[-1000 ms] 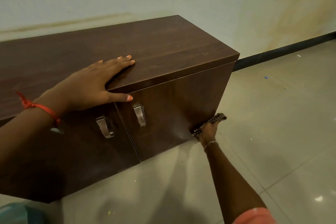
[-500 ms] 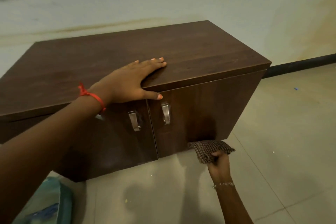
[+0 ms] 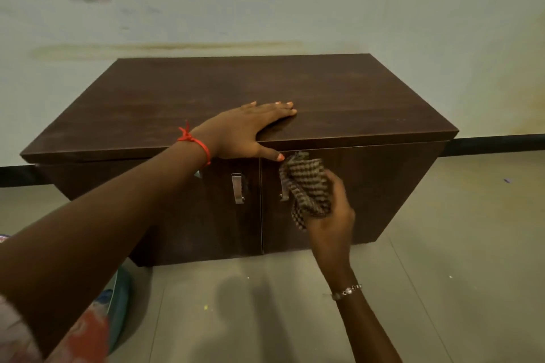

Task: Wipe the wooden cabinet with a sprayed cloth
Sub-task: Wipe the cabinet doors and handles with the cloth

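Checked cloth [image 3: 306, 186] in R hand [image 3: 333, 215], cabinet [image 3: 368, 186] door

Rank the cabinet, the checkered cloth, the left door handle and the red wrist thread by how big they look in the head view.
1. cabinet
2. checkered cloth
3. left door handle and red wrist thread: they look alike, and the thread is nearer the camera, so unranked.

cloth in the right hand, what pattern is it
Brown-and-cream checked cloth, seen in the head view.
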